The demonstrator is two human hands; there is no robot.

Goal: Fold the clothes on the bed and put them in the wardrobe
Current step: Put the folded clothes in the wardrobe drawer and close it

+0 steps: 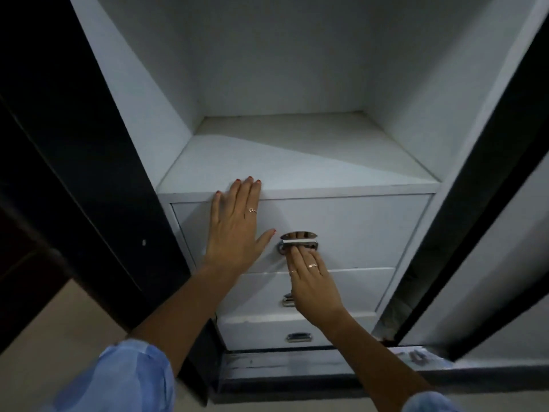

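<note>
White walls and a white shelf [297, 156] fill the inside of the wardrobe [142, 93], and its dark doors stand open on both sides. Part of the shelf is bright and part is in shadow.

Under the shelf sit three white drawers, one below the other. The top drawer [356, 227] has a shiny metal handle [298, 240] in the middle. The middle drawer [341, 289] has a small handle [287, 301] that is partly hidden by an arm. The bottom drawer [255, 331] has a small handle [299, 337] too.

The left hand [234, 233] lies flat on the front of the top drawer, to the left of the shiny handle. Its fingers are straight and close together, and the fingertips reach up to the front edge of the shelf. The thumb sticks out toward the handle. It holds nothing. A ring shows on one finger, and the nails are red.

The right hand [312, 281] reaches up from below to the shiny handle. Its fingertips tuck in under the handle and hook on it. Two rings show on this hand.

The two hands are near each other but do not touch. Blue sleeves [127, 379] show at the bottom of the view.

No clothes can be seen from here, not on the shelf and not in the hands. The bed is out of view.
</note>
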